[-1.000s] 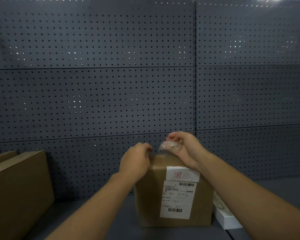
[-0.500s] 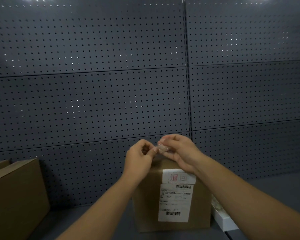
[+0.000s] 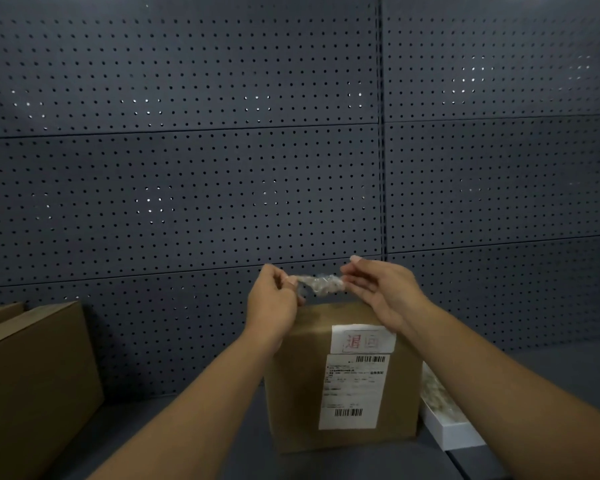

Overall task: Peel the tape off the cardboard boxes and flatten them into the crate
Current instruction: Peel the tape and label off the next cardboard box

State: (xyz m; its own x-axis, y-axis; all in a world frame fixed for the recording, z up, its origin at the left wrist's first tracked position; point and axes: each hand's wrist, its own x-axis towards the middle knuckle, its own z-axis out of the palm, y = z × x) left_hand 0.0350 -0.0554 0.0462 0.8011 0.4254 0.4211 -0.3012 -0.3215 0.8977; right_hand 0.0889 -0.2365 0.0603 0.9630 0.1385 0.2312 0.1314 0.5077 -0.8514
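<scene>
Both hands are raised above the top of a cardboard box [image 3: 305, 386] that stands upright on a dark shelf [image 3: 326, 464], in front of a grey pegboard wall [image 3: 187, 185]. A crumpled strip of clear tape [image 3: 321, 283] stretches between the hands, just above the box's top edge; whether any of it touches the cardboard cannot be told from this angle. The left hand [image 3: 272, 301] is curled into a loose fist, thumb and forefinger pinching the left end of the tape, the other fingers folded in toward the palm. The right hand [image 3: 383, 294] grips the right end between thumb and the first fingers; its remaining fingers are only half bent, with one fingertip lifted above the rest. The grip on both sides is narrow, closed on the tape alone, and neither hand rests on the box, though the left wrist passes close in front of its upper left corner. The near face of the box carries a white shipping label [image 3: 352, 393] with barcodes and, above it, a smaller white sticker [image 3: 362, 339] with red characters. A flat white box [image 3: 445, 424] lies just beside it to the right, partly hidden behind the right forearm. Well apart at the left edge stands a second cardboard box [image 3: 32, 393], its top flap tilted up.
</scene>
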